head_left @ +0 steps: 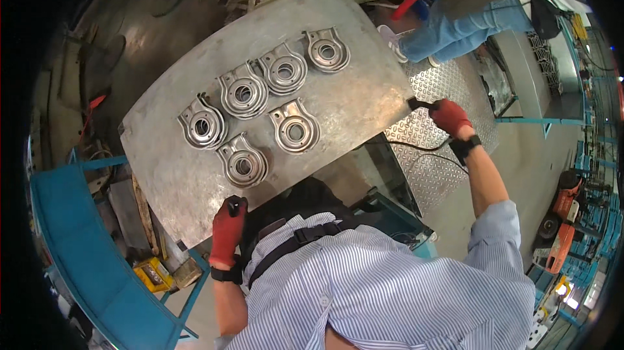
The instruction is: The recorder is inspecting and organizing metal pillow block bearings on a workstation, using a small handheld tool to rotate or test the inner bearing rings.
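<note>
Several stamped metal brackets with round ring bodies [244, 92] lie on a grey metal table [364, 106], some in small stacks. My left hand [229, 228], in a red glove with dark fingers, is curled closed at the near table edge. Just beyond it is the nearest bracket [245, 167]. My right hand [450, 118], also red-gloved, is beside the table's right corner. A narrow dark shape [424, 104] runs from its fingers to the corner. Whether that is the glove's fingers or a held thing is unclear. Both wrists wear black bands.
A person in jeans [461, 28] stands beyond the table's right end, near a diamond-plate metal platform [432, 174]. Left of me is a blue bench [84, 239], with a yellow box [154, 274] beside it. A black cable [416, 146] hangs near the right edge. An orange machine [560, 226] stands far right.
</note>
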A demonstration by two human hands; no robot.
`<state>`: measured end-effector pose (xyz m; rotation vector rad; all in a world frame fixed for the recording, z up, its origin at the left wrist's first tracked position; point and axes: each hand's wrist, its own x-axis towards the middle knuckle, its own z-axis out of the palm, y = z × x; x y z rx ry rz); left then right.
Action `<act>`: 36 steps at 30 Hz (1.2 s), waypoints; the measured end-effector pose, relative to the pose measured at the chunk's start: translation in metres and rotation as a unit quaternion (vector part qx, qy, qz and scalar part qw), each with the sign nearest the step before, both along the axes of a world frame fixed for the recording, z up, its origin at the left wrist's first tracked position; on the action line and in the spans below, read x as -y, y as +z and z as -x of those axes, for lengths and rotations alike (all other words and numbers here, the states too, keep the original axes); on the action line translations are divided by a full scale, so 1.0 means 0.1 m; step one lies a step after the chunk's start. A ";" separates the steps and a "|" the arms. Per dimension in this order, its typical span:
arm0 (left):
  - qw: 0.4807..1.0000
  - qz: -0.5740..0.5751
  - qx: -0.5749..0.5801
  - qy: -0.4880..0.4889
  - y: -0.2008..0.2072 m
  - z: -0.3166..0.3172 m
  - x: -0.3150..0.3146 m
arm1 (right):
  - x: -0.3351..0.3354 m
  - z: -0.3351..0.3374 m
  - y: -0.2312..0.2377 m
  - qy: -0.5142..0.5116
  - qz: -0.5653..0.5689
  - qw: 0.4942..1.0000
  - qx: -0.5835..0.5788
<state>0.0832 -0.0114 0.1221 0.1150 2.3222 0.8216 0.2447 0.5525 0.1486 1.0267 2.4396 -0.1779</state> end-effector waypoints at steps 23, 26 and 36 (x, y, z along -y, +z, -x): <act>0.632 -0.584 0.449 -0.240 1.01 0.22 -0.80 | 4.22 -0.56 2.08 -0.126 -0.178 0.837 -0.501; 0.528 -0.610 0.590 -0.027 1.36 0.19 -0.83 | 4.81 -0.62 1.87 0.010 -0.163 0.822 -0.545; 0.809 -0.429 0.399 -0.048 1.14 0.14 -0.01 | 5.11 -0.57 1.54 -0.179 0.262 0.836 -0.449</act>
